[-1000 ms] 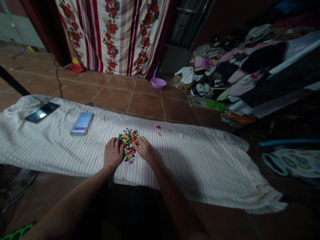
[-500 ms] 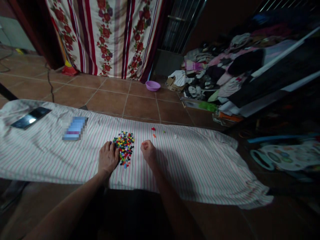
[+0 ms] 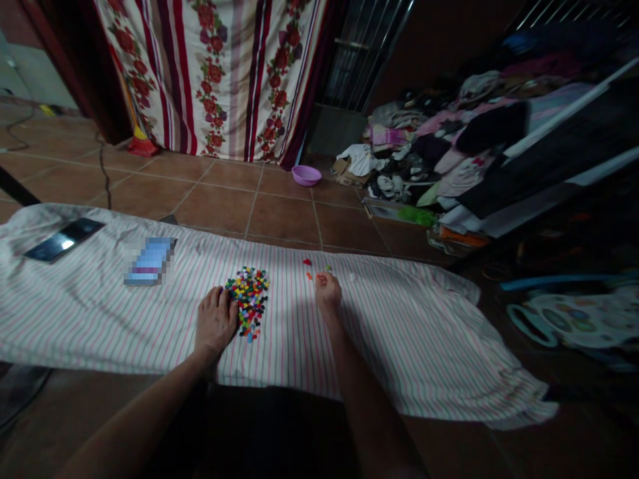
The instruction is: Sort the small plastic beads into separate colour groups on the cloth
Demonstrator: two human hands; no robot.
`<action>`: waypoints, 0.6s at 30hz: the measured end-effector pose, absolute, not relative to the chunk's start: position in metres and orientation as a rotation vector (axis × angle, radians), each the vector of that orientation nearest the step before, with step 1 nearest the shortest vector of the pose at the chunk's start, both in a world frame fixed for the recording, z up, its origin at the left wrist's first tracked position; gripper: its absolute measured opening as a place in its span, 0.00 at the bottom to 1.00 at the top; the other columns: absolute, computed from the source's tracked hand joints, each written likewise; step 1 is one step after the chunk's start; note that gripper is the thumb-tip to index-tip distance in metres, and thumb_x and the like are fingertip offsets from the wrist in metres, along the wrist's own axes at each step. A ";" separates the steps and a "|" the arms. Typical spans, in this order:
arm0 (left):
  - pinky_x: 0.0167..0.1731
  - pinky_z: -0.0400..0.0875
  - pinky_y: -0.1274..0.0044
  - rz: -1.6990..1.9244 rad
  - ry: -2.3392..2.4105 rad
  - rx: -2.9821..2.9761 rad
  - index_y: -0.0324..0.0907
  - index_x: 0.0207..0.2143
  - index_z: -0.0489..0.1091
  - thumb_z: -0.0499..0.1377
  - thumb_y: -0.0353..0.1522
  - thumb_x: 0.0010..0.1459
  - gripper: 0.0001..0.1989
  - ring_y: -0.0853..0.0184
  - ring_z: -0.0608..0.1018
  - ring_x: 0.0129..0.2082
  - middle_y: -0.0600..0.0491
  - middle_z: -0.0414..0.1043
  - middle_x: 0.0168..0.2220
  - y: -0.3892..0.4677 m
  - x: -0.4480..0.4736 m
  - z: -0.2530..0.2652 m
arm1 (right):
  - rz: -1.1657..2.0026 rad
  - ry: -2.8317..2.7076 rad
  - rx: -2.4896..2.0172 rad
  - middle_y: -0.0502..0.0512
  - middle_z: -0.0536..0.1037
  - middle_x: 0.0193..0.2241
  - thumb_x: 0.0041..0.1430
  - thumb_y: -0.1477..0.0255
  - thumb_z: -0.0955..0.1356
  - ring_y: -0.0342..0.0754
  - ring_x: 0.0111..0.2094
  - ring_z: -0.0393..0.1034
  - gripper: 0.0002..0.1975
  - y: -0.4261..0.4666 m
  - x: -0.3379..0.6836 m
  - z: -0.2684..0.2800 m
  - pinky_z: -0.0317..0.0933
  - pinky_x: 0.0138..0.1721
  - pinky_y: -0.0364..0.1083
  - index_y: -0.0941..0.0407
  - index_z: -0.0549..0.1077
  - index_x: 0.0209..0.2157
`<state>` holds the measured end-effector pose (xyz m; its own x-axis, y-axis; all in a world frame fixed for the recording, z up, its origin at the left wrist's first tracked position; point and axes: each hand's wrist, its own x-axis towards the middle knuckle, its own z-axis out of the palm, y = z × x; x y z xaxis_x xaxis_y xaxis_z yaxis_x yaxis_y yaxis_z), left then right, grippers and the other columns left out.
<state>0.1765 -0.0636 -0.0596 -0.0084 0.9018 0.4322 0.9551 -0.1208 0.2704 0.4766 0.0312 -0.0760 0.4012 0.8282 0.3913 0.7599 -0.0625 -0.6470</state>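
Note:
A heap of small bead-like pieces in many colours lies on the striped cloth. My left hand rests flat at the heap's left edge, its fingers stretched out and touching the nearest pieces. To the right of the heap, my right hand is closed in a pinch just above the cloth; what sits between the fingertips is too small to make out. Around it lie a few separate bits: red, orange, green and white.
Left on the cloth are a dark phone and a second device with a blurred screen. Beyond, a purple basin stands on the tiled floor before a floral curtain. Clothes are piled at the right.
My right hand has moved right, away from the heap, to beside the orange and green bits, still pinched. My left hand stays by the heap. The view has shifted slightly.

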 end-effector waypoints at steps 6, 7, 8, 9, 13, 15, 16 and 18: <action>0.50 0.64 0.59 -0.806 -2.003 -2.160 0.34 0.52 0.65 0.46 0.37 0.63 0.21 0.50 0.65 0.56 0.36 0.65 0.53 -0.064 0.177 -0.057 | 0.184 -1.387 -1.873 0.55 0.78 0.31 0.54 0.68 0.64 0.47 0.29 0.70 0.09 0.041 0.474 -0.073 0.60 0.32 0.44 0.56 0.73 0.33; 0.50 0.64 0.59 -0.805 -2.009 -2.159 0.33 0.52 0.65 0.46 0.37 0.63 0.21 0.50 0.65 0.56 0.36 0.65 0.53 -0.064 0.177 -0.057 | 0.186 -1.399 -1.879 0.54 0.78 0.31 0.54 0.68 0.64 0.47 0.29 0.70 0.08 0.042 0.473 -0.073 0.60 0.32 0.44 0.55 0.74 0.32; 0.51 0.64 0.59 -0.803 -2.016 -2.156 0.33 0.52 0.65 0.46 0.37 0.63 0.21 0.50 0.65 0.56 0.36 0.65 0.53 -0.064 0.177 -0.056 | 0.186 -1.412 -1.880 0.54 0.78 0.30 0.54 0.68 0.64 0.47 0.29 0.69 0.08 0.042 0.473 -0.072 0.60 0.32 0.44 0.55 0.74 0.31; 0.51 0.64 0.59 -0.799 -2.022 -2.155 0.33 0.52 0.65 0.46 0.37 0.63 0.21 0.50 0.65 0.56 0.36 0.65 0.53 -0.064 0.177 -0.056 | 0.187 -1.420 -1.881 0.54 0.78 0.30 0.54 0.68 0.64 0.47 0.29 0.69 0.08 0.043 0.473 -0.072 0.60 0.32 0.44 0.55 0.74 0.31; 0.51 0.64 0.60 -0.790 -2.025 -2.152 0.34 0.51 0.64 0.45 0.37 0.63 0.21 0.51 0.65 0.56 0.37 0.65 0.53 -0.064 0.178 -0.056 | 0.200 -1.443 -1.843 0.55 0.78 0.31 0.54 0.69 0.63 0.48 0.31 0.69 0.11 0.040 0.476 -0.075 0.61 0.35 0.45 0.55 0.76 0.33; 0.52 0.63 0.60 -0.789 -2.009 -2.157 0.34 0.51 0.64 0.45 0.37 0.63 0.20 0.52 0.65 0.56 0.37 0.66 0.53 -0.064 0.177 -0.057 | 0.195 -1.462 -1.781 0.55 0.78 0.32 0.54 0.70 0.61 0.49 0.34 0.70 0.14 0.037 0.477 -0.077 0.62 0.38 0.46 0.56 0.77 0.34; 0.52 0.63 0.60 -0.789 -2.005 -2.157 0.34 0.51 0.64 0.45 0.37 0.63 0.20 0.52 0.65 0.56 0.37 0.66 0.52 -0.064 0.177 -0.058 | 0.192 -1.471 -1.746 0.56 0.78 0.32 0.54 0.70 0.60 0.49 0.35 0.70 0.15 0.036 0.478 -0.078 0.63 0.39 0.46 0.56 0.77 0.35; 0.52 0.63 0.60 -0.792 -2.005 -2.151 0.34 0.51 0.64 0.45 0.37 0.63 0.20 0.51 0.65 0.55 0.37 0.66 0.52 -0.063 0.177 -0.058 | 0.192 -1.481 -1.694 0.57 0.78 0.33 0.54 0.71 0.59 0.49 0.37 0.70 0.16 0.033 0.478 -0.080 0.63 0.41 0.46 0.57 0.77 0.35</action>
<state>0.1769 -0.0631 -0.0585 0.0000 0.9027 0.4302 0.9529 -0.1305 0.2738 0.4785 0.0332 -0.0796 0.2852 0.8698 0.4027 0.7387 0.0683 -0.6705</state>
